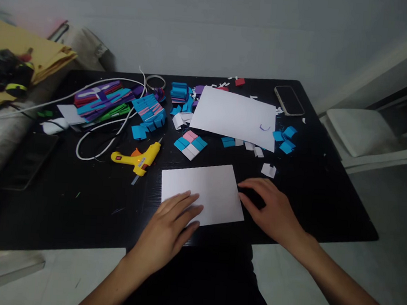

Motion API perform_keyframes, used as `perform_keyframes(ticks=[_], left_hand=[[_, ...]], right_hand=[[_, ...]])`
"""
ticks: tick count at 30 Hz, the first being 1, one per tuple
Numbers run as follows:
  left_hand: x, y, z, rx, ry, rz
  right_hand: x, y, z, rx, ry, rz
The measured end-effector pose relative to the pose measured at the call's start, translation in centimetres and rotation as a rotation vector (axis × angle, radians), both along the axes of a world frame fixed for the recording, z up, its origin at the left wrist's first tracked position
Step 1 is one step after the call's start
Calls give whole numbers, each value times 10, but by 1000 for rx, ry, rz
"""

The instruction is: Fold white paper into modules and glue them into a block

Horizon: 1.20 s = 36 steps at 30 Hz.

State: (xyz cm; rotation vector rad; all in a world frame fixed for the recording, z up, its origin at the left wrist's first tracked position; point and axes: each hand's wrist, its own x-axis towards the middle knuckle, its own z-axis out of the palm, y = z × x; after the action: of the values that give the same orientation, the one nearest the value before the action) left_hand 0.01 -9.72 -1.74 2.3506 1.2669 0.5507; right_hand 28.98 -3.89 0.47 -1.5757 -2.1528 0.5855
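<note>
A blank white sheet [211, 190] lies flat near the front of the black table. My left hand [169, 225] rests on its lower left part, fingers apart and holding nothing. At the sheet's right edge is my right hand [269, 207], with a gap between its thumb and forefinger and nothing gripped. Beyond the sheet sits a square of folded blue, pink and white paper [190, 145]. A yellow glue gun [137, 159] lies to the left. Further back, a larger white sheet [236, 115] covers some folded pieces.
Bundles of coloured paper strips [102, 100] and a looping white cable [80, 145] occupy the back left. A phone [289, 100] is at the back right, near loose blue pieces [285, 139]. The black table [79, 213] ends close to my body.
</note>
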Motion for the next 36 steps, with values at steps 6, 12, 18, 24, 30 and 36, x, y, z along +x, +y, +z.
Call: perform_keyframes(ticks=[6, 12, 18, 24, 30, 36], left_hand=[[1, -1, 0, -3, -12, 10], [1, 0, 1, 13, -28, 20], [1, -1, 1, 7, -19, 20], [1, -1, 1, -13, -10, 25], [1, -2, 0, 4, -11, 22], [1, -2, -1, -2, -9, 23]], right_hand=[[-20, 27, -18, 157, -147, 111], [-24, 28, -25, 178, -180, 130], [-24, 25, -26, 187, -194, 139], [-31, 18, -29, 216, -216, 150], [-33, 14, -33, 229, -210, 141], [-33, 13, -38, 262, -173, 138]])
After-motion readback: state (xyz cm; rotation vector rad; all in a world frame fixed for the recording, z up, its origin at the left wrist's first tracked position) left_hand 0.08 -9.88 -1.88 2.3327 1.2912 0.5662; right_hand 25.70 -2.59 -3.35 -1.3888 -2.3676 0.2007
